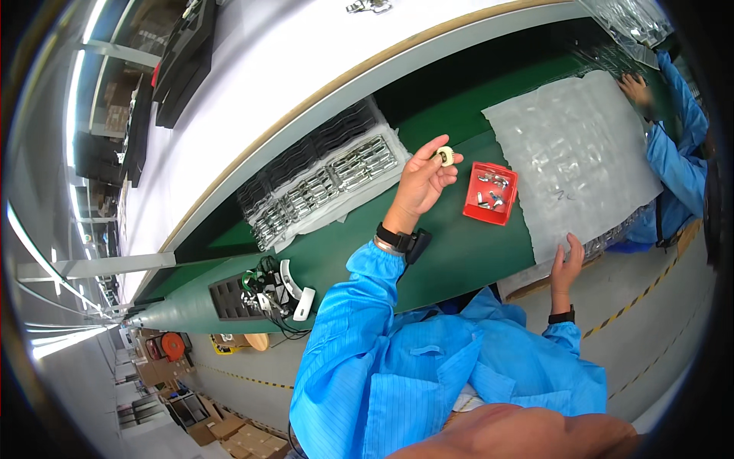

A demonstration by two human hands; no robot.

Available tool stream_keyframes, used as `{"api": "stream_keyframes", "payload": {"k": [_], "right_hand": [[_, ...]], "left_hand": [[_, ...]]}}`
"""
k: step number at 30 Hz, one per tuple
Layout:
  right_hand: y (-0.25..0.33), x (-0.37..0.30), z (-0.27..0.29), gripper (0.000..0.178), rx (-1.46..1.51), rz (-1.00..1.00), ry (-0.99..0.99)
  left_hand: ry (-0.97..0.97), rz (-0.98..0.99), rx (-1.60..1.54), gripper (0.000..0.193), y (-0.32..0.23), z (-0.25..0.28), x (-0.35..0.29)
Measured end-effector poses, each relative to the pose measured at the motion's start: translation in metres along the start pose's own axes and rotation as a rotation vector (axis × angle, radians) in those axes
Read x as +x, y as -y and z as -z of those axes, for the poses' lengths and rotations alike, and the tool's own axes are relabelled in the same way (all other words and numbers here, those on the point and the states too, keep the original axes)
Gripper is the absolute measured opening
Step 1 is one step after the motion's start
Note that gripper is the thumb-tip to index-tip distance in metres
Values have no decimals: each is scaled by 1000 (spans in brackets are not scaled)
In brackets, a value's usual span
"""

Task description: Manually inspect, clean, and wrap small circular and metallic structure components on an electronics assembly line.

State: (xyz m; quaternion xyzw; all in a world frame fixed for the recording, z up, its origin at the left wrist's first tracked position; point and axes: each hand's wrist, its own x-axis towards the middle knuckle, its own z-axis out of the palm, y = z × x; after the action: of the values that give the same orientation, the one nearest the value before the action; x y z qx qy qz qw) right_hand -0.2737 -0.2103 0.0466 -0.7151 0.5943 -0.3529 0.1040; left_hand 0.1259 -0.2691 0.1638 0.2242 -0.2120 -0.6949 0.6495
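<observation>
My left hand is raised over the green work surface, fingers and thumb closed on a small cream-coloured ring-like piece with a darker middle; its exact kind I cannot make out. Just right of that hand sits a red plastic bin with several small shiny metal parts in it. My right hand is held by the near edge of a large white foam sheet, fingers stretched and nothing visible in them. Whether it touches the sheet I cannot tell.
Rows of shiny metal parts lie on white sheeting beyond my left hand, beside black trays. Left along the surface are a white device with cables and a dark compartment tray. A co-worker's hand rests by the sheet's far right corner.
</observation>
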Motion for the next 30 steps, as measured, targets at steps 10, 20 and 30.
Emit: {"api": "stream_keyframes", "payload": {"k": [10, 20, 30], "right_hand": [[40, 17, -10, 30, 66, 32, 23], [50, 19, -27, 30, 96, 77, 51], [70, 13, -48, 29, 188, 167, 57]], "left_hand": [[-104, -50, 192, 34, -11, -9, -21], [-301, -143, 476, 36, -12, -11, -41], [-318, -300, 556, 49, 11, 26, -70]]}}
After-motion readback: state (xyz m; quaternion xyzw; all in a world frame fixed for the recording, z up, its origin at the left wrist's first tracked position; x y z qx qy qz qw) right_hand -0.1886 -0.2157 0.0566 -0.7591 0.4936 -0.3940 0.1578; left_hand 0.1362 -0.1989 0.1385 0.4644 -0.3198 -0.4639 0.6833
